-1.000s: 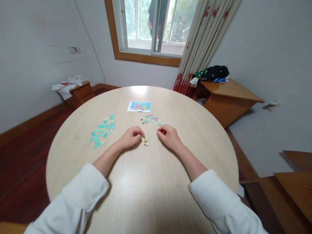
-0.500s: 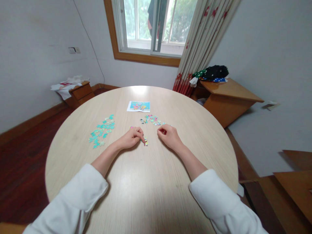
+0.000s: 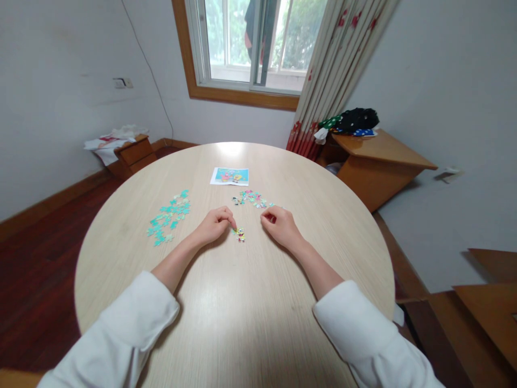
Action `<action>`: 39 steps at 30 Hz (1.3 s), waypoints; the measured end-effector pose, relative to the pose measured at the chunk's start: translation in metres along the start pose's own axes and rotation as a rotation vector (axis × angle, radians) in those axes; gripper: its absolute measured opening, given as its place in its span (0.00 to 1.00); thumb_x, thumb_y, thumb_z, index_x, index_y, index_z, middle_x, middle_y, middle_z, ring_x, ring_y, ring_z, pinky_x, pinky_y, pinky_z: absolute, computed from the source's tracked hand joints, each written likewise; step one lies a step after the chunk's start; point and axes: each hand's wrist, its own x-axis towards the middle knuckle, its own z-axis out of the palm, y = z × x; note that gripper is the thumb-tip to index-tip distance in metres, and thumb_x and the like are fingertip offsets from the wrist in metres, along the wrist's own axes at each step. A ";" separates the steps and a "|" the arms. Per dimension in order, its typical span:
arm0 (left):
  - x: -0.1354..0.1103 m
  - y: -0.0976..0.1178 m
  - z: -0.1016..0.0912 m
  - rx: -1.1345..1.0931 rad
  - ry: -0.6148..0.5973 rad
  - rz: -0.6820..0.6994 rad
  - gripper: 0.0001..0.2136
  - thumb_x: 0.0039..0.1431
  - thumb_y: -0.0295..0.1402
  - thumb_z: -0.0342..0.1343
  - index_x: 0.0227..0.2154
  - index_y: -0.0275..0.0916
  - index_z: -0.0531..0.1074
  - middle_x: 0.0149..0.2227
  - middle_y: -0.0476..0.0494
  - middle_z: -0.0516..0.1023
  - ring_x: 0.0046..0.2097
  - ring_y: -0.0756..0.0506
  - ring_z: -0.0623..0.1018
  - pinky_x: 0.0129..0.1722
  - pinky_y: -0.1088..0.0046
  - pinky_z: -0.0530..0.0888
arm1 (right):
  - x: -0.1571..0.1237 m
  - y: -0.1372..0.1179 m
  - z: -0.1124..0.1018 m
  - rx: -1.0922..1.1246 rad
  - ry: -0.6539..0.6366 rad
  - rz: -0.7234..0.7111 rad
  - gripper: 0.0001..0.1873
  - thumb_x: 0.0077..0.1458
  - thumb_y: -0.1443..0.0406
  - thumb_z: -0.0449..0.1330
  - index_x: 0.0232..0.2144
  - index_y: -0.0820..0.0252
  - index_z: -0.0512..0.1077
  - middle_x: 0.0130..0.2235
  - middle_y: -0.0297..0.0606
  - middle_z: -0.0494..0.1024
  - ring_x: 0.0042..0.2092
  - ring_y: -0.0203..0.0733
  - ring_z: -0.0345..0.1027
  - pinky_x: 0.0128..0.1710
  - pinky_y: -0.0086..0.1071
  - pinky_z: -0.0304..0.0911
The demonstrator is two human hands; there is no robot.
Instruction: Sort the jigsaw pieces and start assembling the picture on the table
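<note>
My left hand (image 3: pixel 218 223) is over the middle of the table with its fingers bent together. At its fingertips is a small green-yellow puzzle piece (image 3: pixel 235 231), just left of a small joined cluster of yellow, white and red puzzle pieces (image 3: pixel 241 235). To the right of this cluster, my right hand (image 3: pixel 278 223) rests on the table, fingers curled, with nothing visible in them. Beyond the hands lies a loose group of multicoloured puzzle pieces (image 3: pixel 254 198). A larger spread of turquoise puzzle pieces (image 3: pixel 167 218) is off to the left.
A printed picture card (image 3: pixel 230 177) with a turquoise background lies towards the far side of the round wooden table (image 3: pixel 234 328). Behind it are a window and a patterned curtain (image 3: pixel 335 64). On the right, a wooden cabinet (image 3: pixel 383 153) carries dark cloths; a small stand is at left.
My left hand has drawn back slightly to the left, leaving the yellow, white and red cluster more exposed. My right hand has stayed in place.
</note>
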 end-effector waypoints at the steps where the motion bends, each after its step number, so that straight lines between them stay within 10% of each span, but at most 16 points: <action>1: 0.000 0.000 0.000 0.000 -0.001 0.000 0.15 0.43 0.19 0.44 0.18 0.37 0.75 0.27 0.49 0.69 0.32 0.51 0.71 0.39 0.72 0.69 | 0.000 0.000 0.000 0.000 0.000 -0.001 0.07 0.48 0.71 0.54 0.22 0.60 0.70 0.25 0.34 0.73 0.28 0.35 0.64 0.32 0.29 0.59; 39: 0.000 -0.001 0.001 0.167 -0.073 0.046 0.16 0.43 0.18 0.44 0.19 0.38 0.77 0.27 0.48 0.70 0.32 0.51 0.72 0.40 0.72 0.70 | 0.000 0.001 0.001 -0.001 -0.003 0.001 0.07 0.47 0.71 0.54 0.22 0.60 0.70 0.25 0.34 0.73 0.27 0.35 0.63 0.31 0.29 0.59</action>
